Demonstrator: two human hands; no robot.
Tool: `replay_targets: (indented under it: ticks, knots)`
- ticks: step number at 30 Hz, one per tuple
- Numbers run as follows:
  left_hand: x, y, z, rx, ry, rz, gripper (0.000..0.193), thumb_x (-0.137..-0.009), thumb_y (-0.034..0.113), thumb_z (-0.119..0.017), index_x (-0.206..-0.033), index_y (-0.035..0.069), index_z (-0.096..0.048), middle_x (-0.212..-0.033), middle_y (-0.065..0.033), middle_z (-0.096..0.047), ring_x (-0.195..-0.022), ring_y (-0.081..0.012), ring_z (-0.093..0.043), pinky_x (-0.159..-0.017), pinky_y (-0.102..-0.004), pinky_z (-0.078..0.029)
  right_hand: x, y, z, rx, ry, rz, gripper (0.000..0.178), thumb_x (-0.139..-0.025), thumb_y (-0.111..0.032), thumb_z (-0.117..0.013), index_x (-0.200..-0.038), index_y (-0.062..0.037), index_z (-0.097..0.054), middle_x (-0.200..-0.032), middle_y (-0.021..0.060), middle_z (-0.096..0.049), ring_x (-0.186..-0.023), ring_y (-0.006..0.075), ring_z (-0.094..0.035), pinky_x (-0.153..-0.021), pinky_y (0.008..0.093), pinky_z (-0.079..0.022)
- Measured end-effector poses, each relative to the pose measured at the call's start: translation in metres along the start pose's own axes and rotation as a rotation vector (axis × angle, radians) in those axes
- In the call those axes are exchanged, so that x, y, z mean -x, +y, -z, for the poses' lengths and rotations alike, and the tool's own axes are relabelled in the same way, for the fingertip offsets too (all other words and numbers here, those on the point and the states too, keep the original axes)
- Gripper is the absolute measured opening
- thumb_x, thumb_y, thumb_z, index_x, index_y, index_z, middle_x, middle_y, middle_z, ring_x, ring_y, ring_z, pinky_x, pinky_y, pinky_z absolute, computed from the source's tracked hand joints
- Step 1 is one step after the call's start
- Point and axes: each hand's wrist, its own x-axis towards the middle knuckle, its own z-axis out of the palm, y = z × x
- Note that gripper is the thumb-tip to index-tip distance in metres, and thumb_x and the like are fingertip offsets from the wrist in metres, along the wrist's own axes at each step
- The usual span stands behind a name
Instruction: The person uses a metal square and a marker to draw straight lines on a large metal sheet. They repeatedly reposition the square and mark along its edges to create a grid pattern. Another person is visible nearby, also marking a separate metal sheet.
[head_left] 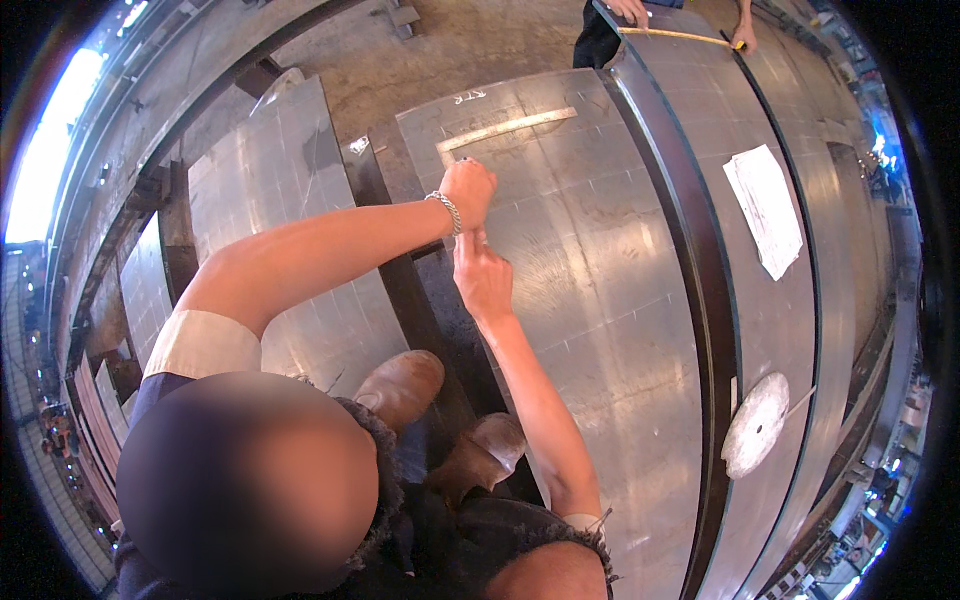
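Observation:
My left hand (468, 192), with a chain bracelet (447, 212) at the wrist, is closed near the edge of a steel plate (590, 250). It sits at the short arm of a metal L-shaped square (510, 127) lying flat on that plate. What its curled fingers hold is hidden. Just below it, my right hand (484, 280) is also closed, its fingertips close under my left wrist. Anything pinched there is out of sight. Short pale marks and chalk writing (468, 98) show on the plate.
Beyond a raised dark edge (690, 240) lie papers (765, 210) and a pale disc (757, 425) on another steel piece. Another person's hands (745, 38) stretch a yellow tape measure (675, 36) at the far end. My boots (402, 388) stand between plates; another plate (270, 160) lies left.

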Motion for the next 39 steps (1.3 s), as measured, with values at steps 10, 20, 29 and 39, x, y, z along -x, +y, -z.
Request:
replay_targets:
  ticks: [10,20,29,39]
  knots:
    - [0.0,0.002,0.004,-0.063,-0.016,-0.012,0.075,-0.053,0.048,-0.096,-0.106,0.001,-0.071,-0.104,-0.0202,-0.067,-0.1,-0.0327,-0.07,-0.083,-0.0405,-0.059,-0.004,-0.003,0.004,-0.027,-0.086,-0.048,0.025,-0.093,-0.01,-0.062,-0.115,-0.0002,-0.056,-0.08,0.0176,-0.071,-0.063,0.0329,-0.071,-0.052,0.0421,-0.057]
    - [0.005,-0.002,0.004,0.009,-0.009,-0.018,0.079,-0.049,0.052,-0.096,-0.102,0.0,-0.071,-0.105,-0.0212,-0.067,-0.104,-0.0353,-0.069,-0.086,-0.0428,-0.059,0.131,-0.026,0.148,0.019,-0.59,-0.449,0.024,-0.092,-0.016,-0.063,-0.113,-0.0045,-0.061,-0.068,0.0169,-0.068,-0.061,0.0362,-0.07,-0.057,0.0502,-0.057]
    - [0.009,-0.011,0.004,0.045,-0.003,-0.016,0.08,-0.05,0.053,-0.095,-0.102,-0.002,-0.071,-0.105,-0.0227,-0.066,-0.103,-0.0393,-0.068,-0.088,-0.0453,-0.058,0.141,-0.029,0.244,-0.292,-0.223,-0.861,0.019,-0.089,-0.014,-0.07,-0.106,-0.0079,-0.064,-0.068,0.0122,-0.069,-0.059,0.0274,-0.069,-0.055,0.0373,-0.051]
    - [0.013,-0.043,-0.016,0.342,0.245,0.127,0.046,-0.074,0.039,-0.084,-0.103,0.005,-0.073,-0.112,-0.0166,-0.068,-0.105,-0.0359,-0.068,-0.088,-0.0469,-0.056,0.215,0.003,0.197,-0.082,-0.156,-0.548,0.036,-0.089,-0.01,-0.069,-0.124,-0.0065,-0.062,-0.098,0.0127,-0.067,-0.082,0.0303,-0.067,-0.07,0.0398,-0.054]
